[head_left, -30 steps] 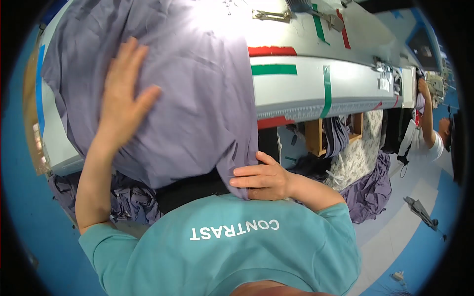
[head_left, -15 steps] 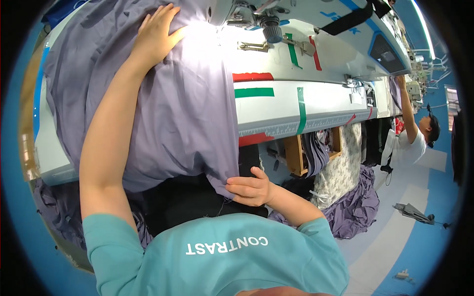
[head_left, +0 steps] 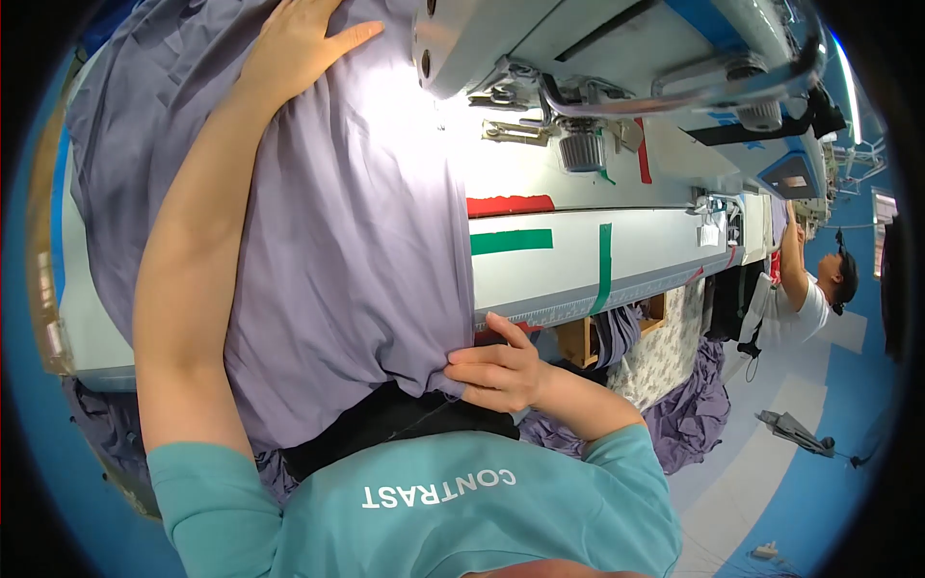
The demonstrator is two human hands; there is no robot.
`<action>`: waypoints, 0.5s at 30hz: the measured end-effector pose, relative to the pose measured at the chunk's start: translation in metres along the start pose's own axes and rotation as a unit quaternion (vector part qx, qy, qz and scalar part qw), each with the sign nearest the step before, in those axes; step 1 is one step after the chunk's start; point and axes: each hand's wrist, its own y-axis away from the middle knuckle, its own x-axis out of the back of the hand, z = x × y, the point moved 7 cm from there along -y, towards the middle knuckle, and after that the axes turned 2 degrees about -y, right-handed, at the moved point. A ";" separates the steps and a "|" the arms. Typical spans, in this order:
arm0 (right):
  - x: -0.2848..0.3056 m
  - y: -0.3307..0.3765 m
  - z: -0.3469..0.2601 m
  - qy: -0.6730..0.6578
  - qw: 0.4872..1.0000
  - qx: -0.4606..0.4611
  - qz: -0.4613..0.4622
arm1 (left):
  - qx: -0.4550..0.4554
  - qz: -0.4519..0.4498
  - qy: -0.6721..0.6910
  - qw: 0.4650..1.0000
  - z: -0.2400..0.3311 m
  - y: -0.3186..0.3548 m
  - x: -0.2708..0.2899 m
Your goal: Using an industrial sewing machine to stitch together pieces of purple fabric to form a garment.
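Note:
A wide sheet of purple fabric [head_left: 347, 250] covers the left part of the sewing table and hangs over its front edge. My left hand [head_left: 294, 53] rests flat on the cloth at the far side, thumb stretched out, its fingertips partly cut off by the picture's top. At the near right corner of the cloth, my right hand [head_left: 496, 371] pinches the fabric edge between thumb and fingers. The sewing machine [head_left: 568, 39] stands just right of the cloth, its bright lamp washing out the needle area and hiding the fabric edge there.
Red tape [head_left: 511, 205] and green tape [head_left: 511, 241] mark the white tabletop, with a ruler strip [head_left: 636, 292] along its front. Below are a wooden drawer [head_left: 578, 342] and a purple cloth pile [head_left: 689, 409]. Farther right, another person [head_left: 809, 289] works at a machine.
The view has shifted, so the sewing machine looms larger. My right hand has risen closer to the table edge with the cloth corner. My left hand still lies on the fabric.

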 end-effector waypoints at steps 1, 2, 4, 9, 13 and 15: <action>0.002 -0.005 0.003 0.001 1.000 0.001 0.003 | 0.006 -0.005 -0.003 1.000 -0.004 -0.004 -0.002; 0.004 -0.009 0.004 0.000 1.000 0.002 0.002 | 0.012 -0.010 -0.007 1.000 -0.008 -0.008 -0.003; 0.008 -0.017 0.012 -0.027 0.999 -0.037 -0.013 | 0.029 -0.027 -0.011 0.999 -0.012 -0.016 -0.007; 0.017 -0.039 0.030 -0.057 0.994 -0.087 -0.038 | 0.042 -0.038 -0.031 0.998 -0.029 -0.038 -0.017; 0.019 -0.051 0.050 -0.093 0.985 -0.128 -0.068 | 0.033 -0.042 -0.001 0.999 -0.029 -0.055 -0.015; 0.020 -0.059 0.055 -0.085 0.985 -0.128 -0.078 | 0.031 -0.047 0.026 0.998 -0.031 -0.061 -0.013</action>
